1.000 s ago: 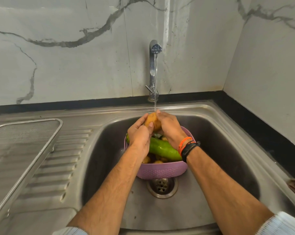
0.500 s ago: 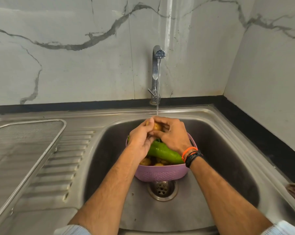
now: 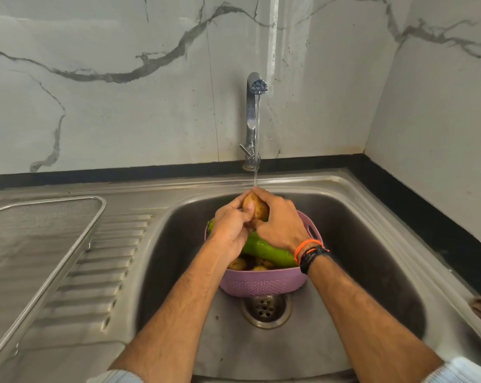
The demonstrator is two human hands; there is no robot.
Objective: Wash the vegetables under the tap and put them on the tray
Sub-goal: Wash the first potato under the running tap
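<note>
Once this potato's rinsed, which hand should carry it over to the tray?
Left, probably. The tray lies on the left hand's side, and that hand already grips the potato, so the right hand needn't cross over.

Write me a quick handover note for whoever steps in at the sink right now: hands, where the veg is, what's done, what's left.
Left hand and right hand: both have a grip on one potato, held under the running tap above the purple basket.
Basket sits in the sink over the drain, holding a long green vegetable and more potatoes.
Mesh tray on the left drainboard shows no vegetables.
Done: none on the tray yet.
Left: finish rinsing this potato, move it to the tray, then wash the rest.
</note>
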